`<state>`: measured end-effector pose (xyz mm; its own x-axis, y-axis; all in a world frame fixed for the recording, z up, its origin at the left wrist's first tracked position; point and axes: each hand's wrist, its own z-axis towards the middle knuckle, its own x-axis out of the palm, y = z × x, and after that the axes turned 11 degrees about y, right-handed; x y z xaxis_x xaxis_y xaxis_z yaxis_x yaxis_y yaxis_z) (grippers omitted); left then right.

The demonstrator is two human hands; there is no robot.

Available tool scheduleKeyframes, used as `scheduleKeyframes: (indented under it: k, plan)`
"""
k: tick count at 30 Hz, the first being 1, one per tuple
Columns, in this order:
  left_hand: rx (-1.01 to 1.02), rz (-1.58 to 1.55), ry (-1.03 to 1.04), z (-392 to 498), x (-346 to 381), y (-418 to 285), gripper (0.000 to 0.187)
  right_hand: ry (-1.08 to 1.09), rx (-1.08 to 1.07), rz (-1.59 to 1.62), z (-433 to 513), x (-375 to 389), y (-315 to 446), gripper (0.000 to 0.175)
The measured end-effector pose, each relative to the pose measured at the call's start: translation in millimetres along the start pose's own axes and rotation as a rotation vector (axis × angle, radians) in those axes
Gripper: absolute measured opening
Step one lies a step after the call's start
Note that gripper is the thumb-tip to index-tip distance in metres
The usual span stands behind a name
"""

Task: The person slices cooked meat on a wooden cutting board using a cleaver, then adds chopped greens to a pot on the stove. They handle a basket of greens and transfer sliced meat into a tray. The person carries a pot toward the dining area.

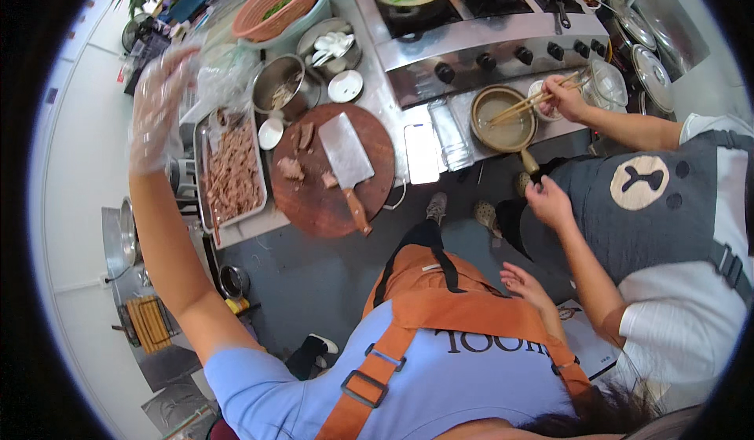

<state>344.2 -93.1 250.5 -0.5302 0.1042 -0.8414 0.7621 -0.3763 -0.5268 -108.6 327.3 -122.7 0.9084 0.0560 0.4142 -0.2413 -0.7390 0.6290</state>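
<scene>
My left hand [160,107], in a clear plastic glove, is raised at the left, beside a metal tray [263,195] of chopped cooked meat [231,172]. Its fingers are stretched out and slightly blurred; nothing shows in them. Low by my orange apron [436,269] hangs my right hand [524,284], bare, with fingers apart and nothing held. Before me is a round wooden chopping board [294,204]. A cleaver [347,151] lies flat on it, handle towards me. Several meat pieces [290,169] rest left of the blade, and a small one [330,179] lies close against it.
At the right a co-worker's hand [562,98] holds chopsticks [530,103] in a handled clay pot [476,116]. A lit phone [422,169] lies near the counter edge. A steel pot [259,86], white spoons [334,45] and a gas stove [495,60] with pans stand behind.
</scene>
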Motion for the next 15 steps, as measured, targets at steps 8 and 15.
scheduleKeyframes:
  k: [8, 15]
  plan:
    - [-0.348, -0.338, -0.113, -142, -29, 83, 0.032, 0.059, 0.002, -0.453, 38, 63, 13, 0.050]
    - [-0.321, -0.639, -0.140, -171, -1, 209, 0.028, -0.137, -0.122, -0.632, 121, 164, 79, 0.038]
